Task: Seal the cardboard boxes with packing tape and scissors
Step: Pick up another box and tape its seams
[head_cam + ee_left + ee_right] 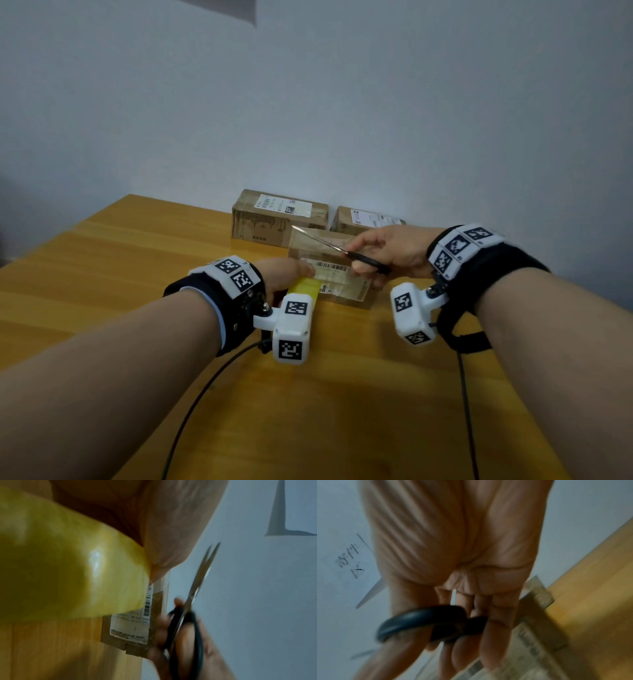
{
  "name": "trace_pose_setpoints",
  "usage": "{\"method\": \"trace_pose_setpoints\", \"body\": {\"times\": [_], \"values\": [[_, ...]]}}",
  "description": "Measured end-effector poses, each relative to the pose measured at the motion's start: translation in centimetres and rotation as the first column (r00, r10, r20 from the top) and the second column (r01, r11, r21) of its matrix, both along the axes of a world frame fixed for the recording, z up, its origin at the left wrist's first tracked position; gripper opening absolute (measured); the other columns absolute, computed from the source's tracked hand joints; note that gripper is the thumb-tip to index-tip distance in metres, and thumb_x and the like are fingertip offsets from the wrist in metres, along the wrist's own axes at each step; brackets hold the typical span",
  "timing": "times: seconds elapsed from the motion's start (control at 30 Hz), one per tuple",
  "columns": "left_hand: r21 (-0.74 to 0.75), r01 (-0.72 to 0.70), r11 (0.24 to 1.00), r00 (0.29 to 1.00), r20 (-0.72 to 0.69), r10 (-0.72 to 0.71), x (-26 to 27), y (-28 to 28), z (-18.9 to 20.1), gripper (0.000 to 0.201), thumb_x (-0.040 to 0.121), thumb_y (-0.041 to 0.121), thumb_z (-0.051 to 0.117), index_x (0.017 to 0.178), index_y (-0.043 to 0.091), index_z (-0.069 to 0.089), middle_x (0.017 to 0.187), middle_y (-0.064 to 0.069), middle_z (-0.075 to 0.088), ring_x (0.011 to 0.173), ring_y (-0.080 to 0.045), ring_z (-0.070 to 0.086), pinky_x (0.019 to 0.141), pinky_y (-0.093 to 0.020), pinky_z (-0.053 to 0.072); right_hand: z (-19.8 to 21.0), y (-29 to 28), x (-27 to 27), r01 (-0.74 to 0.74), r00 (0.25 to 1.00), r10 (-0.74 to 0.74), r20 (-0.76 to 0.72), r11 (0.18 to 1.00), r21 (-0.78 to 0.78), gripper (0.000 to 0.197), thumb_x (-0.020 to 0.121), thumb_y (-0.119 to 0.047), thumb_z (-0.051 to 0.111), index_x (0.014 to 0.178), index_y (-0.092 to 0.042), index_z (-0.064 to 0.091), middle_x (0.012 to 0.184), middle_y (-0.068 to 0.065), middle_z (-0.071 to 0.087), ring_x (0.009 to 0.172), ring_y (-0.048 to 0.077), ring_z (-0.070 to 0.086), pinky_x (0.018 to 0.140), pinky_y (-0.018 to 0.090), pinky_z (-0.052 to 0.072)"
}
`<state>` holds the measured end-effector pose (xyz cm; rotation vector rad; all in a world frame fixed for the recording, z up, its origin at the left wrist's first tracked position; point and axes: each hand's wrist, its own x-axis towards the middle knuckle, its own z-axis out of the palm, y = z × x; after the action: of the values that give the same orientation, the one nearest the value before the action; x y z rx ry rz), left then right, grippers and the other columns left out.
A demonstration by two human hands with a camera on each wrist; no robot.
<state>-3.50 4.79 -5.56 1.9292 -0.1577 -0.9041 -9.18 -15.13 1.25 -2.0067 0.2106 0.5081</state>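
A small cardboard box [346, 286] with a barcode label lies on the wooden table [137, 267]. My left hand [291, 272] grips a yellow roll of packing tape [303, 287] at the box's near left corner. In the left wrist view the tape roll [68, 568] fills the left side, and the box [133, 626] shows beyond it. My right hand [368, 263] holds black-handled scissors [368, 263] above the box, blades pointing up and to the left. The scissors [193, 595] have their tips slightly apart. Their handle loop [423, 618] sits around my fingers.
Two more cardboard boxes stand against the wall, one larger [277, 217] and one to its right [363, 221]. Cables from the wrist cameras trail over the near part of the table. The table's left edge [65, 233] runs diagonally.
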Motion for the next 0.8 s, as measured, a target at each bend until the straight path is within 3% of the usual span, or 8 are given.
{"method": "trace_pose_setpoints", "body": {"times": [0.03,0.13,0.2,0.27,0.4,0.5,0.7,0.8], "values": [[-0.003,-0.01,1.0,1.0,-0.011,0.01,0.1,0.0,0.0,0.07,0.081,0.045,0.06,0.14,0.011,0.043,0.143,-0.015,0.045,0.127,-0.04,0.045,0.107,-0.056,0.036,0.0,-0.9,-0.4,0.002,0.999,-0.003,-0.043,1.0,-0.03,0.046,0.066,-0.016,0.08,0.11,-0.01,0.067,0.082,0.006,0.069,0.065,0.013,0.061,0.056,0.024,0.054],[-0.034,-0.039,0.999,0.999,-0.025,0.038,-0.2,0.0,0.2,0.042,0.098,0.033,0.048,0.136,0.015,0.048,0.143,-0.016,0.044,0.129,-0.042,0.042,0.107,-0.057,0.035,-0.3,-2.6,-1.2,0.023,0.994,-0.029,-0.105,0.998,-0.06,0.064,0.057,-0.026,0.087,0.115,-0.005,0.068,0.085,0.007,0.069,0.067,0.013,0.062,0.055,0.023,0.051],[-0.062,-0.054,0.997,0.999,0.003,0.054,-0.4,0.1,0.2,0.04,0.097,0.027,0.051,0.134,0.011,0.05,0.141,-0.019,0.048,0.127,-0.041,0.046,0.105,-0.055,0.039,-0.5,-3.4,-1.5,0.01,0.99,-0.018,-0.141,0.998,-0.058,0.08,0.049,-0.033,0.092,0.119,-0.003,0.067,0.087,0.007,0.07,0.069,0.014,0.062,0.056,0.023,0.052],[-0.118,-0.119,0.986,0.993,0.003,0.12,-0.1,0.3,-0.2,0.045,0.092,0.024,0.06,0.132,0.005,0.053,0.135,-0.021,0.053,0.123,-0.039,0.053,0.102,-0.051,0.044,-0.5,-3.6,-1.9,-0.007,0.983,-0.008,-0.183,0.997,-0.082,0.083,0.049,-0.035,0.09,0.122,-0.003,0.065,0.085,0.006,0.07,0.065,0.012,0.062,0.053,0.021,0.052],[-0.057,-0.076,0.995,0.997,-0.011,0.075,-0.3,0.4,0.0,0.044,0.094,0.032,0.057,0.129,0.006,0.053,0.128,-0.02,0.057,0.118,-0.038,0.055,0.103,-0.052,0.043,-1.2,-3.2,-2.2,0.003,0.981,-0.019,-0.193,0.996,-0.084,0.077,0.058,-0.032,0.083,0.125,-0.001,0.061,0.083,0.004,0.068,0.063,0.009,0.062,0.052,0.019,0.051],[-0.13,-0.152,0.98,0.988,0.017,0.156,0.1,0.4,-0.4,0.046,0.09,0.023,0.063,0.129,0.001,0.053,0.112,-0.015,0.057,0.1,-0.03,0.056,0.098,-0.044,0.047,-1.5,-2.2,-1.5,0.004,0.986,-0.018,-0.169,0.996,-0.086,0.077,0.056,-0.034,0.084,0.124,-0.004,0.064,0.082,0.001,0.069,0.064,0.008,0.063,0.054,0.019,0.053],[-0.155,-0.161,0.975,0.987,-0.006,0.162,0.1,0.5,-0.4,0.048,0.086,0.022,0.067,0.128,0.001,0.055,0.096,-0.009,0.06,0.095,-0.027,0.056,0.098,-0.043,0.049,-1.8,-0.8,-0.5,0.022,0.993,-0.025,-0.119,0.999,-0.022,0.043,0.078,-0.009,0.074,0.118,0.0,0.064,0.08,0.01,0.067,0.055,0.01,0.061,0.046,0.018,0.048],[-0.143,-0.137,0.98,0.99,0.002,0.139,0.0,0.6,-0.3,0.05,0.086,0.022,0.067,0.129,0.0,0.054,0.105,-0.012,0.059,0.099,-0.03,0.056,0.1,-0.045,0.047,-2.1,-0.7,-0.4,0.014,0.995,-0.023,-0.1,0.996,-0.087,0.036,0.083,-0.005,0.073,0.118,-0.002,0.066,0.079,0.009,0.068,0.054,0.01,0.061,0.044,0.017,0.047]]}}
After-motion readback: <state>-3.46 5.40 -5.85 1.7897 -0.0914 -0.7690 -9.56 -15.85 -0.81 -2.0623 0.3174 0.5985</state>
